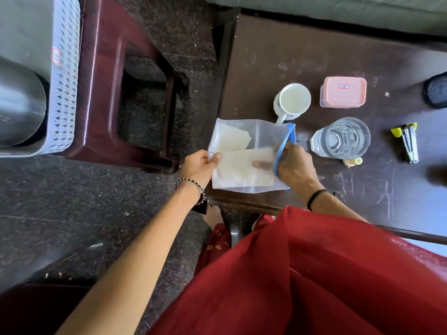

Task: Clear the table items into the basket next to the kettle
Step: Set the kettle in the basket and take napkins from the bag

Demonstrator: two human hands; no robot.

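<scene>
A clear zip bag (244, 143) with a blue seal strip lies at the near left corner of the dark table (278, 59), with white paper sheets inside. My left hand (199, 165) pinches the bag's left edge. My right hand (294, 165) grips the blue-sealed mouth, fingers reaching inside over a sheet. A white mug (291, 101), a pink-lidded box (343, 91), a clear glass (343, 137), a yellow-tipped clip tool (408, 141) and a small cream cap (353, 162) rest on the table. The white perforated basket (64, 76) stands at far left beside the steel kettle (19, 102).
A maroon plastic stool (101, 68) carries the basket and stands on the speckled floor between basket and table. A black mesh object (436, 90) pokes in at the table's right edge. My red garment fills the lower right.
</scene>
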